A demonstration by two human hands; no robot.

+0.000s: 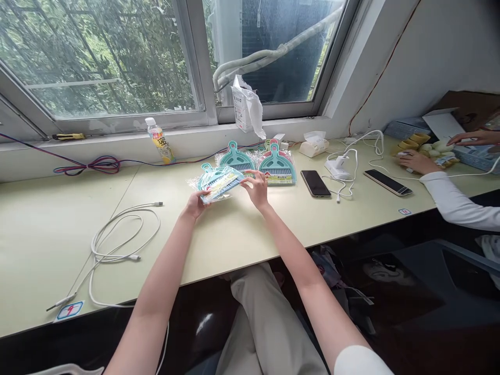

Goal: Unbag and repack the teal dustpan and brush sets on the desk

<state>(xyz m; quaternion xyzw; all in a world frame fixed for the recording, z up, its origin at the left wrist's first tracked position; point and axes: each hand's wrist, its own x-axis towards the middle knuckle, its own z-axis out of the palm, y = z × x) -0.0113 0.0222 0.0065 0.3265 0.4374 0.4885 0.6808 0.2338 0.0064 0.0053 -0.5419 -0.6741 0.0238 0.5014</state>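
A small teal dustpan and brush set (220, 182) in clear plastic wrapping is held up over the table, tilted. Its left lower corner is gripped by my left hand (195, 204), thumb on top. My right hand (257, 188) pinches the right end of the same package between thumb and fingers. Just behind it, two more wrapped sets lie on the table: one teal dustpan (235, 155) partly covered by the held package, and another dustpan (276, 165) to its right with the brush bristles and a label showing.
On the table are a white cable (96, 250), a black phone (315, 183), a charger (338, 165), a second phone (386, 183) and tissues (313, 144). A drink bottle (160, 140) stands by the window. At right, another person's hands (420, 161) handle yellowish items.
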